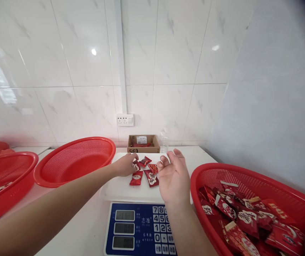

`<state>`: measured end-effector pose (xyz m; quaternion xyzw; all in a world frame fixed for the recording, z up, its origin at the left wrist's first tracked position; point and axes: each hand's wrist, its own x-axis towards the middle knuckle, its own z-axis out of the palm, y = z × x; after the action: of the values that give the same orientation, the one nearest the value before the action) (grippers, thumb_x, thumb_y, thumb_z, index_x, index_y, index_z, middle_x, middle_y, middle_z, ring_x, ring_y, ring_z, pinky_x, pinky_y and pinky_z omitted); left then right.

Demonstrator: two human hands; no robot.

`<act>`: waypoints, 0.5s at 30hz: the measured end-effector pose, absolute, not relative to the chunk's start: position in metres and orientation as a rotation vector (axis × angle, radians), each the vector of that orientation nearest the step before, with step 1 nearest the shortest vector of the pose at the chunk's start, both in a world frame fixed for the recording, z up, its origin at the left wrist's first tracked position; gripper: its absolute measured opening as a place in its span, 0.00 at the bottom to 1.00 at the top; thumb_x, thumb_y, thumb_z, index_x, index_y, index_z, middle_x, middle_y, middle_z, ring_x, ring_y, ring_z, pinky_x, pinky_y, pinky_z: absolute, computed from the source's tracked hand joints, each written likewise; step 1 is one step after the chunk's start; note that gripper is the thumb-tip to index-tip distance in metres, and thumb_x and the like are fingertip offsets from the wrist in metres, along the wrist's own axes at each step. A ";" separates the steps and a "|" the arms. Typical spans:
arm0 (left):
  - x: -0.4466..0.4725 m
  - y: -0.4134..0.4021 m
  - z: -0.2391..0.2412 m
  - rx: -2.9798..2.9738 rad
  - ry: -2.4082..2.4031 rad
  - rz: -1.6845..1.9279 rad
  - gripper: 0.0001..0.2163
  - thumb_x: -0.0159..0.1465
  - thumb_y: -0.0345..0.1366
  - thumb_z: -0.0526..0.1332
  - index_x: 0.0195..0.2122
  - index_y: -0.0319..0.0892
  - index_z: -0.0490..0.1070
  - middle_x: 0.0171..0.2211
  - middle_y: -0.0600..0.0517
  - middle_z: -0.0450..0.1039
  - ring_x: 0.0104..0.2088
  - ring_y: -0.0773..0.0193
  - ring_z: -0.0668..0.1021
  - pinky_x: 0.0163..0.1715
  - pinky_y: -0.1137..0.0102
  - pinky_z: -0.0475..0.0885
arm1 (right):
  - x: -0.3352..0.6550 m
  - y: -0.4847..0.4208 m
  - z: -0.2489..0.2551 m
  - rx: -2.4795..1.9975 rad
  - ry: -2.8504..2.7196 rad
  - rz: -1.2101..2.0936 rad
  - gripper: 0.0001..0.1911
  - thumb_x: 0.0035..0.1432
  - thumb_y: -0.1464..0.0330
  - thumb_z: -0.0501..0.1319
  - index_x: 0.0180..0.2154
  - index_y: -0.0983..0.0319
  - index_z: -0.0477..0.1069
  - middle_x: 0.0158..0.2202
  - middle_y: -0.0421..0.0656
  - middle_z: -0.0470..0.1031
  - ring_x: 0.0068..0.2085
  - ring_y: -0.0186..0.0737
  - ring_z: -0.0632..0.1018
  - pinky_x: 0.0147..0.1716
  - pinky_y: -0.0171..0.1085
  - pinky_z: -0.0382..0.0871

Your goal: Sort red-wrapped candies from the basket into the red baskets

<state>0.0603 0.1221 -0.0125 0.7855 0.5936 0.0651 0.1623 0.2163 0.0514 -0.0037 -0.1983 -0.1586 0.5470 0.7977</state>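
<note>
Several small red snack packets lie on the white pan (115,190) of a weighing scale. My left hand (125,165) reaches over the pan from the left, its fingers curled round the edge of one red packet (135,166); part of that packet is hidden by the fingers. Next to it are a flat red packet (136,178) and a darker red packet (151,177). At the pan's right side my right hand (175,176) is turned palm up, fingers loosely bent and apart, holding nothing I can see. Its wrist covers part of the scale's blue keypad panel (144,231).
A red basket (203,174) full of red packets stands at the right. To the left are a red perforated basket (74,160) and another red basket (8,160) with a few packets. Behind the scale a small cardboard box (144,149) sits against the tiled wall.
</note>
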 end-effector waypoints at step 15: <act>0.102 0.142 -0.018 2.269 1.666 0.328 0.16 0.67 0.39 0.60 0.54 0.42 0.68 0.54 0.45 0.70 0.48 0.55 0.76 0.46 0.55 0.74 | 0.227 0.035 0.009 -0.357 -0.529 1.092 0.14 0.41 0.69 0.72 0.32 0.57 0.72 0.29 0.33 0.67 0.25 0.28 0.68 0.22 0.29 0.62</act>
<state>0.1018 0.1422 -0.0180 0.7912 0.5810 0.1142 0.1529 0.2267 0.0350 0.0094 -0.1671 -0.2471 0.5103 0.8067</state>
